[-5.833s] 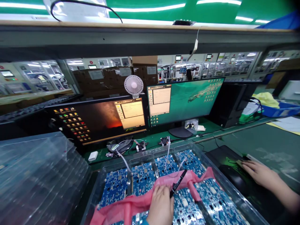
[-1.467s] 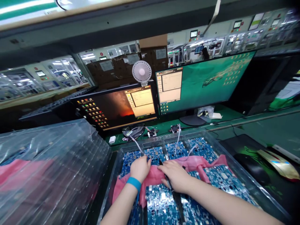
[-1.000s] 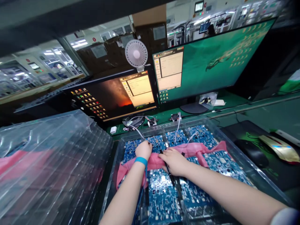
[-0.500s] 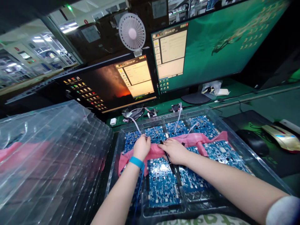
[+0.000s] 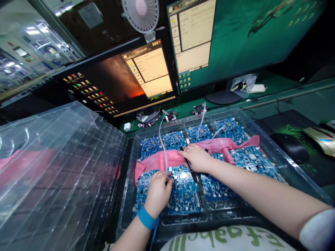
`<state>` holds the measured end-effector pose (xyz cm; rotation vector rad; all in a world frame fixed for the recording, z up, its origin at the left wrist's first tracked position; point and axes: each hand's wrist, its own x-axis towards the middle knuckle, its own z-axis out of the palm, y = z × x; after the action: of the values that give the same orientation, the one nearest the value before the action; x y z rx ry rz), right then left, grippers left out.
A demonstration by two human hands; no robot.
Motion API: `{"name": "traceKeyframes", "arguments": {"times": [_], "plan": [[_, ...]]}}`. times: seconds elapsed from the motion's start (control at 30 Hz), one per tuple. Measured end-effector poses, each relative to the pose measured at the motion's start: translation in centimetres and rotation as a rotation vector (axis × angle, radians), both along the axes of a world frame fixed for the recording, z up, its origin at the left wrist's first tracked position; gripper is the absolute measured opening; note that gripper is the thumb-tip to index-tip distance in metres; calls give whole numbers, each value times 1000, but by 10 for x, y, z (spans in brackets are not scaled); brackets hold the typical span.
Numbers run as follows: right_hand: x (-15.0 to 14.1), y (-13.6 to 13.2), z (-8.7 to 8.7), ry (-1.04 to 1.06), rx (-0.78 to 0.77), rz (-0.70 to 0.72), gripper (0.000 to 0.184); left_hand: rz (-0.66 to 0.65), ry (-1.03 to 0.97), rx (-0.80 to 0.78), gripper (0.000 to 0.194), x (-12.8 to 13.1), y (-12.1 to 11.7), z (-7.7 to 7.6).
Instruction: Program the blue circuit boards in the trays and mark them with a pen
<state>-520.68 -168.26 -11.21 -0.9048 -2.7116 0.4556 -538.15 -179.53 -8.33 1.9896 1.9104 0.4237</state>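
Observation:
My left hand [image 5: 158,190], with a blue wrist strap [image 5: 147,217], pinches the near end of a pale cable [image 5: 162,139] over a blue circuit board [image 5: 184,198]. The connector in its fingertips is mostly hidden. My right hand [image 5: 197,158] is closed round a slim black pen-like tool [image 5: 192,171] and rests by the pink strip [image 5: 174,158]. That strip lies across the boards in a clear plastic tray [image 5: 184,220]. A second pale cable [image 5: 202,120] loops over the tray's back part.
Stacked clear trays [image 5: 65,174] stand at left. Two monitors [image 5: 146,78] are behind, with a small fan [image 5: 141,12] above. Small black modules [image 5: 171,115] sit behind the tray. At right are a black mouse [image 5: 289,148] and a gold-coloured mouse [image 5: 320,139].
My left hand has come nearer to me, from the strip's far side to its near side, drawing the cable across it. My right hand stays at the strip with the tool.

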Motion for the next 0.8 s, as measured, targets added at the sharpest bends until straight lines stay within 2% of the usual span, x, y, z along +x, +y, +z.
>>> {"name": "traceKeyframes", "arguments": {"times": [0.37, 0.67, 0.8], "plan": [[1, 0, 0, 4, 2, -1, 51, -2, 1, -13, 11, 1, 0, 0], [1, 1, -2, -6, -17, 4, 52, -131, 239, -100, 11, 7, 4, 7], [0, -2, 1, -20, -13, 0, 50, -134, 267, -100, 11, 8, 3, 6]]}}
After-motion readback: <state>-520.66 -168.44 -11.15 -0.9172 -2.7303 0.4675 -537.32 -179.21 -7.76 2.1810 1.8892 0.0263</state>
